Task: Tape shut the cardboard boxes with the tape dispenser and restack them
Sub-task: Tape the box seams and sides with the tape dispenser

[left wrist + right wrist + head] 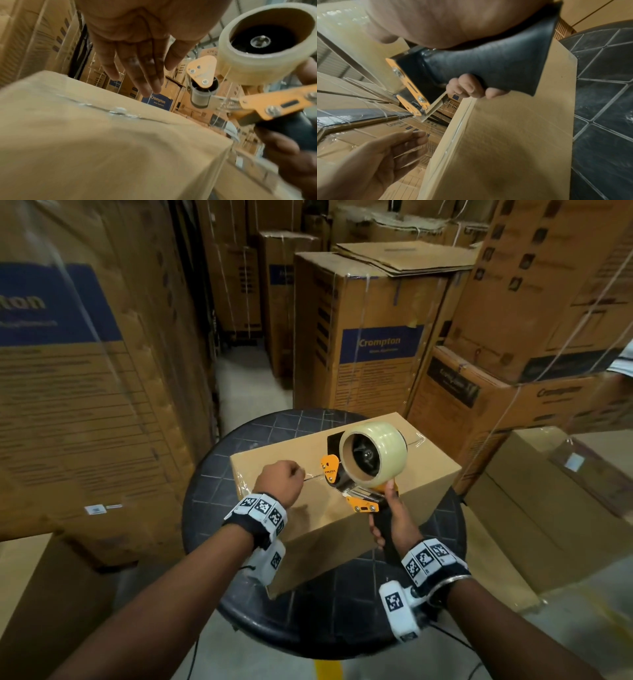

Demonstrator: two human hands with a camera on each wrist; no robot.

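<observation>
1. The right hand (394, 520), at about 5 o'clock from the carton's middle, has its fingers (467, 86) wrapped tight round the black handle of the tape dispenser (363, 474); the dispenser is tilted, with its clear tape roll (375, 455) raised over the carton top.
2. The left hand (279, 482) is over the near-left part of the carton top, at about 9 o'clock from the dispenser. In the head view it looks loosely bunched, but the left wrist view shows straight fingers (142, 75) holding nothing; whether the fingertips touch the cardboard is hard to tell.
3. The small cardboard box (342, 508) lies slantwise on a round black stool (212, 467), flaps down, with clear tape along the top seam (120, 115). Its near corner comes close to the stool's rim at 6 o'clock; bare seat shows at 9 and 12 o'clock.
4. A plain carton (534, 508) stands on the floor just beside the stool at 3 o'clock.
5. A narrow strip of bare floor (246, 385) runs away at 12 o'clock between tall printed cartons (370, 344), which close in at 9, 1 and 2 o'clock.
</observation>
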